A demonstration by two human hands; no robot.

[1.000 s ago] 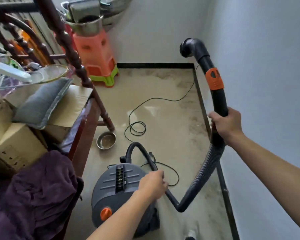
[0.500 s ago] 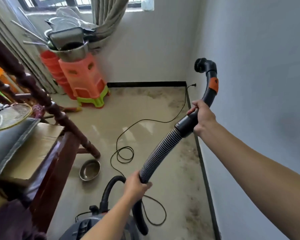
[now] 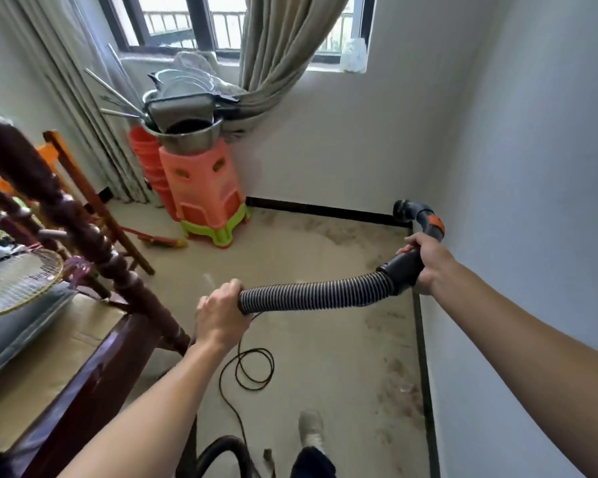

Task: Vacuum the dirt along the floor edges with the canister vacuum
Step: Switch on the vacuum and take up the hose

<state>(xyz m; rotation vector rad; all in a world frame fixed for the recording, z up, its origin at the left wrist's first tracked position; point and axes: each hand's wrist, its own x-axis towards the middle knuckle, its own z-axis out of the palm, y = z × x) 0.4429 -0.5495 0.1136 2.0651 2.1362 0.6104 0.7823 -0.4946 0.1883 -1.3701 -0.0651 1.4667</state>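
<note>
The ribbed vacuum hose (image 3: pixel 311 294) stretches level across the middle of the view. My left hand (image 3: pixel 220 312) grips its left part. My right hand (image 3: pixel 427 262) holds the black handle end (image 3: pixel 403 270) near the right wall. Beyond that hand the curved black nozzle (image 3: pixel 411 212) with an orange band points left, raised in front of the far corner. Dirt (image 3: pixel 397 381) lies along the black skirting (image 3: pixel 423 374) on the right and near the far wall. Only a black curve of the canister vacuum (image 3: pixel 221 453) shows at the bottom edge.
A thin black power cord (image 3: pixel 252 370) loops on the beige floor. Stacked orange stools (image 3: pixel 201 191) with metal pans stand at the back. A dark wooden bed frame (image 3: pixel 94 360) with boxes fills the left. My shoe (image 3: pixel 310 427) is on the floor below.
The view has lifted toward the window and the canister has dropped almost out of sight. The hose has risen to level, and the nozzle has moved out toward the far right corner.
</note>
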